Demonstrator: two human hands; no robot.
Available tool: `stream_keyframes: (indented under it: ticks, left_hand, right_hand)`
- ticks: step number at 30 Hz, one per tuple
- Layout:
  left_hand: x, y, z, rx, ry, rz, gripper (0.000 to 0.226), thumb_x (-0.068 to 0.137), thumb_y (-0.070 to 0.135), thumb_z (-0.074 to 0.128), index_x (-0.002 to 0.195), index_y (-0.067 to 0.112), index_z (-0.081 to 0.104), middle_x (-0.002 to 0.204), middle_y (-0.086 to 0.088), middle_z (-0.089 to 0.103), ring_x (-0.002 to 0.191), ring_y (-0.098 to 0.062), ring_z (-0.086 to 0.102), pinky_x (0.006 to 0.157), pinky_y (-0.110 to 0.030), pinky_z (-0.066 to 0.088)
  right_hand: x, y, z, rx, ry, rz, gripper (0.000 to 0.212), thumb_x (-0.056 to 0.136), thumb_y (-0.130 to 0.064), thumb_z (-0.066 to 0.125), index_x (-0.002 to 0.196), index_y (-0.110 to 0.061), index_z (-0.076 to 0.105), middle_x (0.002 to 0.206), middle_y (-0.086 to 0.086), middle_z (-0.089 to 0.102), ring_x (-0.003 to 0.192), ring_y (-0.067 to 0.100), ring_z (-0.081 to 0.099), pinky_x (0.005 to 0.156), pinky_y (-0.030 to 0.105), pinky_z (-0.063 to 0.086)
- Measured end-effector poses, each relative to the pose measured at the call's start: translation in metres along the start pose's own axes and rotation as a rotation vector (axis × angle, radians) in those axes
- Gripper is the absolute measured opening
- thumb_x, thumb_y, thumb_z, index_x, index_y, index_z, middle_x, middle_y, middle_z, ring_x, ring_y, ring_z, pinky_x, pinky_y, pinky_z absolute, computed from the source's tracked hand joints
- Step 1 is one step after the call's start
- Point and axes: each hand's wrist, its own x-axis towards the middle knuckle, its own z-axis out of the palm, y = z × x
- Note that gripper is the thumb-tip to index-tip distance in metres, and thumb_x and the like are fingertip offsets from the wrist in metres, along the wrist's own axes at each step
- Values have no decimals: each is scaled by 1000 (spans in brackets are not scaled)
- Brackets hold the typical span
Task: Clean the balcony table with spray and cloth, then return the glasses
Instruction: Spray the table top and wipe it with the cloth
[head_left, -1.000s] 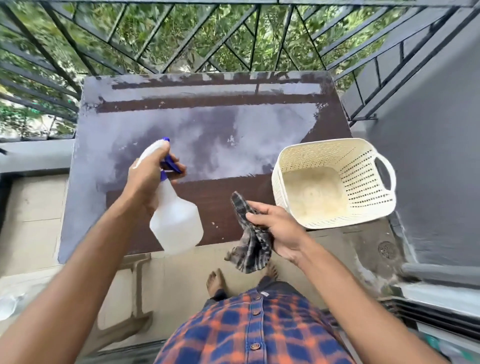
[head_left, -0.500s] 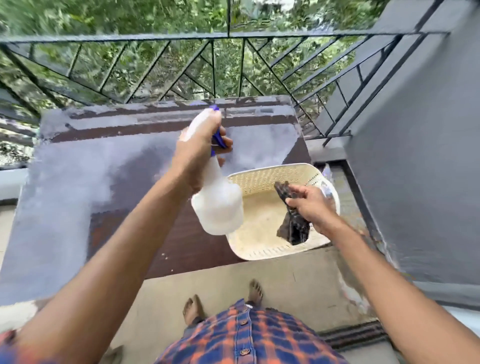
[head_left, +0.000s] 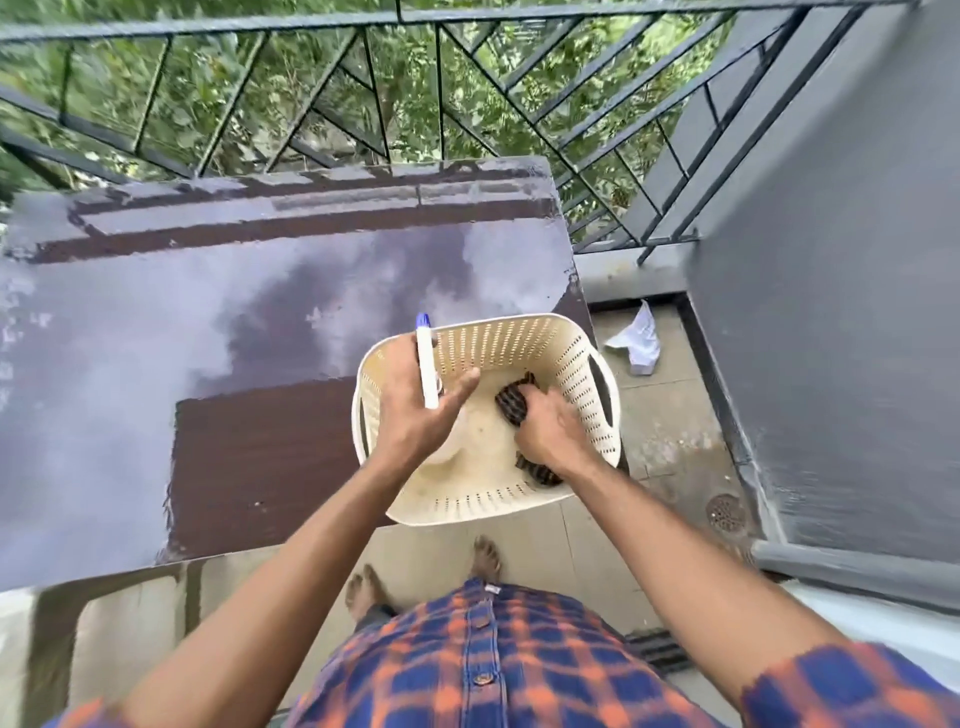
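— Two cleaning things, then. Where was the spray bottle (head_left: 427, 364)?
— Upright over the cream basket (head_left: 519, 332). Its white head with a blue tip stood above the left hand (head_left: 415, 415), which gripped the neck, thumb stretched out to the right. The cloudy body hung below the palm, inside the basket's rim.
— Any writing on it?
— The hand hid most of it, so I couldn't tell.
— And the cloth (head_left: 514, 402)?
— Dark, checked and bunched up. It lay in the basket toward the right wall, and the right hand (head_left: 550, 431) was on top of it, fingers curled into the folds. One end stuck out beneath the wrist.
— Where did the basket sit?
— At the near right corner of the tabletop (head_left: 208, 322), jutting past the near edge. It had perforated walls and a loop handle on its right side.
— The tabletop itself?
— Dark brown, with a pale grey sheen over the far and left parts and a bare brown patch along the near edge, just left of the basket.
— Beyond it?
— A black metal railing (head_left: 440, 93) with green leaves behind it, and a grey wall (head_left: 831, 312) on the right. A crumpled white paper (head_left: 636, 340) lay on the tiled floor right of the table, and a round drain (head_left: 725, 513) sat by the wall. The person wore a blue-and-orange checked shirt (head_left: 493, 665) and stood barefoot.
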Motion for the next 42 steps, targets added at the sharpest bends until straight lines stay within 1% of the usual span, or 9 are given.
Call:
stream_keyframes:
  ticks: [4,8,11,15,20,25,27,29,42]
  left_hand:
    - [-9,-9,2,113,-76,88,63,82,30,82,132,16,46,120,-4,55,94,-22,56,87,-31,46]
    - [-11,-7,-6,204,-113,-13,78,75,22,83,139,16,39,114,-12,57,96,-28,59,89,-43,50]
    - [-17,-9,-15,371,-148,79,86,73,12,82,146,11,35,131,-11,48,113,-27,49,90,-30,41]
    - [-34,-13,-43,461,-80,201,87,72,1,79,149,11,40,143,-13,41,126,-26,44,97,-17,31]
    - [-55,-20,-71,558,219,131,81,69,17,84,142,12,49,137,-17,50,127,-34,44,110,-38,31]
    - [-50,-39,-69,189,-27,-461,55,78,44,72,128,24,61,111,2,72,100,-22,70,95,-46,54]
    - [-50,-36,-63,268,-63,-408,27,87,35,59,102,17,72,94,-5,78,90,-30,71,83,-44,56]
    - [-51,-33,-59,352,-44,-332,33,85,36,49,94,14,72,89,-9,77,88,-37,69,78,-45,54]
    - [-33,-75,-214,268,119,-370,35,79,45,50,95,25,73,90,-1,78,88,-29,73,81,-48,58]
  right_hand:
    - [-1,6,-1,-1,-49,-37,55,87,-17,60,140,-20,48,127,15,53,116,37,56,99,39,47]
    - [0,6,-6,0,-43,-41,54,88,-36,65,137,-17,51,126,15,53,114,36,57,96,39,48]
    - [-7,4,-18,8,-3,-84,56,90,-42,64,138,-18,50,126,12,53,116,33,56,96,39,46]
    - [-25,2,-48,10,237,-264,55,94,-46,61,144,-26,49,128,0,56,114,21,56,90,37,50]
    - [-41,25,-77,20,653,-292,47,88,-38,70,133,-24,61,116,0,61,101,22,54,74,34,51]
    - [-21,56,-71,113,226,113,57,84,-46,70,137,-37,49,124,-2,64,113,30,61,82,36,45]
    - [-18,61,-59,210,151,158,36,87,-39,69,122,-29,65,113,1,72,103,30,66,79,33,45]
    - [-19,62,-51,194,234,177,23,90,-35,67,109,-24,72,103,5,75,93,32,66,78,33,48]
    - [-27,-93,-42,160,294,-92,23,89,-33,63,103,-19,73,99,11,74,94,38,65,77,38,47]
